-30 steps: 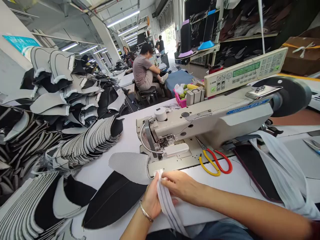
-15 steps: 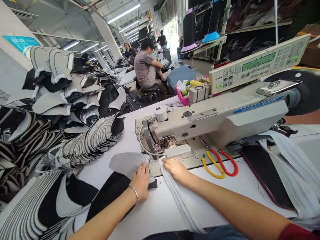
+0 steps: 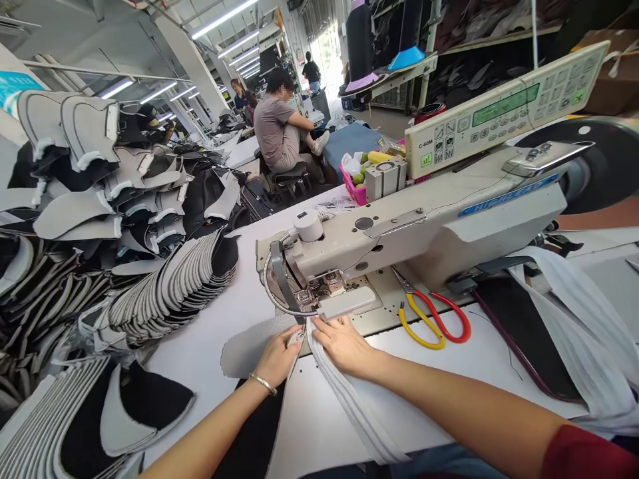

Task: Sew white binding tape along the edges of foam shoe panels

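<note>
My left hand (image 3: 278, 358) presses flat on a grey mesh shoe piece (image 3: 247, 349) with a black part trailing toward me. My right hand (image 3: 341, 342) lies on a white striped tape (image 3: 349, 406) that runs from the needle area down off the table's front edge. Both hands sit just in front of the presser foot (image 3: 319, 293) of a beige sewing machine (image 3: 424, 233). The fingers of both hands are spread on the materials, holding them against the machine bed.
Stacks of grey and black shoe pieces (image 3: 164, 293) fill the left of the white table (image 3: 210, 332). Red and yellow scissors (image 3: 432, 319) lie on the machine bed. A control panel (image 3: 504, 110) sits above the machine. More white tape (image 3: 574, 319) hangs at right. A person (image 3: 279, 133) sits beyond.
Both hands moved from the table's front edge up to the presser foot, carrying the tape end. The left hand let go of the tape and now presses the grey piece.
</note>
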Demonstrator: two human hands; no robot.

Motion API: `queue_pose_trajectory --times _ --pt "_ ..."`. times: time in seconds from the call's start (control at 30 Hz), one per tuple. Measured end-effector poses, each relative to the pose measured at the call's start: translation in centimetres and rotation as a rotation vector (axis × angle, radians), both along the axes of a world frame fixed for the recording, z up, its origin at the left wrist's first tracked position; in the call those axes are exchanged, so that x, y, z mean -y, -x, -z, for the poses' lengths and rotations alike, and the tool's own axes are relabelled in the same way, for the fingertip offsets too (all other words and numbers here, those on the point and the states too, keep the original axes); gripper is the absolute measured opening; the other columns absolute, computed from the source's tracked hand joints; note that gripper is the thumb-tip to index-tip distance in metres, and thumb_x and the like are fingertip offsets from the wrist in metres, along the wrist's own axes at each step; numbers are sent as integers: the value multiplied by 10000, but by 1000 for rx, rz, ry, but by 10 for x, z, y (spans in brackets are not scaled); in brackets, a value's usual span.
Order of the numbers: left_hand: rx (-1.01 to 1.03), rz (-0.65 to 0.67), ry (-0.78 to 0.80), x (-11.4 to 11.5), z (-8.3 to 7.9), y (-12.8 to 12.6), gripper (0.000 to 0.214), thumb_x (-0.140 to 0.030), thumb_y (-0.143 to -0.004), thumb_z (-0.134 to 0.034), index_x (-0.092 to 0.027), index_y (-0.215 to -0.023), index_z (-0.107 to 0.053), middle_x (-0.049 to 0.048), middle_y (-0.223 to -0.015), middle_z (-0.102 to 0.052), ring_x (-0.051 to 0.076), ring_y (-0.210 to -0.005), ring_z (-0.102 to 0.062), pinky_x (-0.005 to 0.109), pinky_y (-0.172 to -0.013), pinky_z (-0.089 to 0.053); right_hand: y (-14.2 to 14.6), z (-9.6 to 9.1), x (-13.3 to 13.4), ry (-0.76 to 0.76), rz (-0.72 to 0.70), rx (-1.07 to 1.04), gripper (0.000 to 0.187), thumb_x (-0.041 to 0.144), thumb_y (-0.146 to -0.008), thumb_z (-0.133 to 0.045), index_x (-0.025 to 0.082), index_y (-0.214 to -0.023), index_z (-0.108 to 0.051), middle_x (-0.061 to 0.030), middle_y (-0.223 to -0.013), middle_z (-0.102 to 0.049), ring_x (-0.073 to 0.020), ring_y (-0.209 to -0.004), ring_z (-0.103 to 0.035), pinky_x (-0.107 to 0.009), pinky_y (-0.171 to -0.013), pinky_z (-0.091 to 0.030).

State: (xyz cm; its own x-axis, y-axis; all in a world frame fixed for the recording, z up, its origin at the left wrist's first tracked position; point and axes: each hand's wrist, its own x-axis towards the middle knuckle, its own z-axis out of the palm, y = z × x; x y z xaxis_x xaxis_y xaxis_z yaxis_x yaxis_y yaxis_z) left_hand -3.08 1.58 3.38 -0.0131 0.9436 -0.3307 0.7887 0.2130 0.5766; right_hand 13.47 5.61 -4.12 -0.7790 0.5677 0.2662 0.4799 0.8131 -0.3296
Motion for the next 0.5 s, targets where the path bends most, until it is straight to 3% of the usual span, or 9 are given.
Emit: queue_pose_trajectory --times 0.3,0.5 --pt "18 46 16 -5 5 4 425 -187 -711 -357 -225 -1063 -593 -14 -1083 -611 170 -1018 -521 272 -901 -374 -1 -9 -1 56 -41 33 343 224 -813 -415 147 -1144 -461 -112 -1311 -355 -259 -1001 -351 -362 -692 -275" --pt "-136 58 34 -5 9 1 466 -155 -692 -355 -211 -1102 -569 -1 -1077 -608 180 -1019 -493 274 -903 -368 0 -4 -1 44 -15 -18 316 226 -828 -411 160 -1132 -464 -118 -1246 -414 -244 -961 -378 -348 -698 -273"
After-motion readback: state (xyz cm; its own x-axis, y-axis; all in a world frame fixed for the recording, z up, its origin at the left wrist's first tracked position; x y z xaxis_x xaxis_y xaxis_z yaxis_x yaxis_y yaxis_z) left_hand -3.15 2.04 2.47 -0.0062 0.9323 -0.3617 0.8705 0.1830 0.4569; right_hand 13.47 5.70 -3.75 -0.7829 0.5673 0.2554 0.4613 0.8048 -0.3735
